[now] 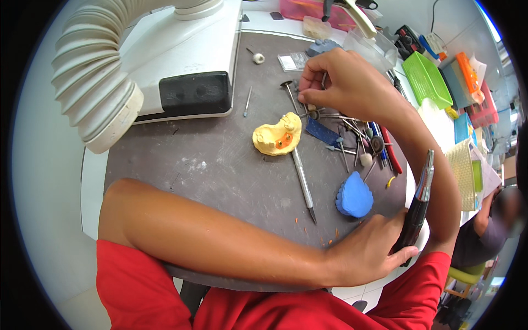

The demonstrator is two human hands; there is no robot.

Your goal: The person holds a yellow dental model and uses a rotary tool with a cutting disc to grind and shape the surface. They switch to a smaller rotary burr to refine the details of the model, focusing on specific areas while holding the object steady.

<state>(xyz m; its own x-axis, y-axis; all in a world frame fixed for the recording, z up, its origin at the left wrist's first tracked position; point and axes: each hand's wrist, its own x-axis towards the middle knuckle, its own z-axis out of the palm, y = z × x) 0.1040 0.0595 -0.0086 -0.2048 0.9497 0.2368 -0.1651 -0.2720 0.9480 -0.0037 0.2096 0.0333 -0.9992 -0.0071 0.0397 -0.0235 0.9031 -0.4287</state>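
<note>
My left hand (369, 250) reaches across the table's front to the right edge. It is closed around the lower part of a black dental handpiece (416, 217), whose silver tip points up. Over a pile of rotary burs and polishing tools (360, 135), my right hand (338, 80) has its fingers bent in a pinch. What they hold, if anything, is too small and hidden to name. Just left of the pile lies a yellow plaster dental model (269, 138) with an orange patch. A silver pencil-like tool (301, 179) lies beside it. Nearer me is a blue dental model (353, 195).
A white box with a black panel (195, 93) and a ribbed hose (91, 71) stands at the back left. A loose bur (248, 102) and a white-tipped tool (257, 57) lie nearby. Green basket (426, 80) at right; beyond it a seated person (489, 231).
</note>
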